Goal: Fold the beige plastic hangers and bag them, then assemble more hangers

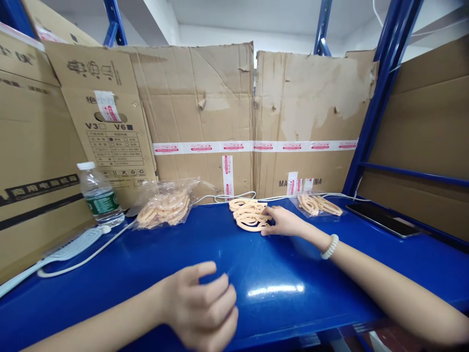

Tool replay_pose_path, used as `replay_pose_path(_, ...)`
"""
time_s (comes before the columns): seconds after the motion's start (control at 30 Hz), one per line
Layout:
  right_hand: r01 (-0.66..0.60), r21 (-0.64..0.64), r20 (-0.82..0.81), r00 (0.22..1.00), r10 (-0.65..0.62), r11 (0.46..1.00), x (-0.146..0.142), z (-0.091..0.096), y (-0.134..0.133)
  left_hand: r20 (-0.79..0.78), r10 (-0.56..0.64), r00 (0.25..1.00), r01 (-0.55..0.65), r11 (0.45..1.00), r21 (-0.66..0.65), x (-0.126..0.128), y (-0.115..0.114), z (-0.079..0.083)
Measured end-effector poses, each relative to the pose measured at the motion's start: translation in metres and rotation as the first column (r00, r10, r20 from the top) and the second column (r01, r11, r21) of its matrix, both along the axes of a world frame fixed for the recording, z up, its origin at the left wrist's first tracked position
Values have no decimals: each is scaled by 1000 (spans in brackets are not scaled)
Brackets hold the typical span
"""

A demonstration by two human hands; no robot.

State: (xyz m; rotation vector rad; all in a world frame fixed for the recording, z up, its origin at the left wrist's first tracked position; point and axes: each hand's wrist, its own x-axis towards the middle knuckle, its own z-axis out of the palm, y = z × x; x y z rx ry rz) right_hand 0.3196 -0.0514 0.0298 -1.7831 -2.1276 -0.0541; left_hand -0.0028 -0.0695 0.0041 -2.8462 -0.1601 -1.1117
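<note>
My right hand (284,221) reaches across the blue shelf surface (271,274) and rests its fingers on a loose pile of peach-coloured rubber rings (249,214); the fingers curl onto the pile's right edge. A white bead bracelet (330,246) circles that wrist. My left hand (203,303) hovers near the front edge, fingers loosely curled with nothing visible in them.
A clear bag of the same rings (164,205) lies left of the pile, and a smaller bag (319,205) lies to the right. A water bottle (98,194) and a white power strip (69,249) with its cable sit at left. A dark phone (383,219) lies at right. Cardboard walls (220,112) stand behind.
</note>
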Motion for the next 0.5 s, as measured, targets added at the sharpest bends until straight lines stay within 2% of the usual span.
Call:
replay_pose_path(0.03, 4, -5, -5, 1000, -4, 1000, -1, -1, 1, -11, -66, 998, 67, 996, 63, 6, 3, 1)
replay_pose_path(0.07, 10, -7, -15, 1000, -10, 1000, -2, -1, 2, -3, -140, 990, 138, 974, 182, 12, 6, 2)
replay_pose_path(0.13, 21, -6, -46, 999, -21, 1000, -3, -1, 4, 16, -79, 997, 73, 968, 239, 22, 10, 5)
replay_pose_path(0.27, 25, 0, -141, 990, -25, 1000, -7, -1, 5, -13, 61, 998, -60, 994, 92, 25, 11, 8)
replay_pose_path(0.37, 0, 21, -209, 978, 4, 1000, -10, 1, 3, -55, 94, 994, -93, 996, 19, 21, 11, 9)
replay_pose_path(0.5, -48, 79, -286, 956, 68, 996, -11, 7, 0, -11, 110, 994, -111, 992, -66, 20, 15, 10)
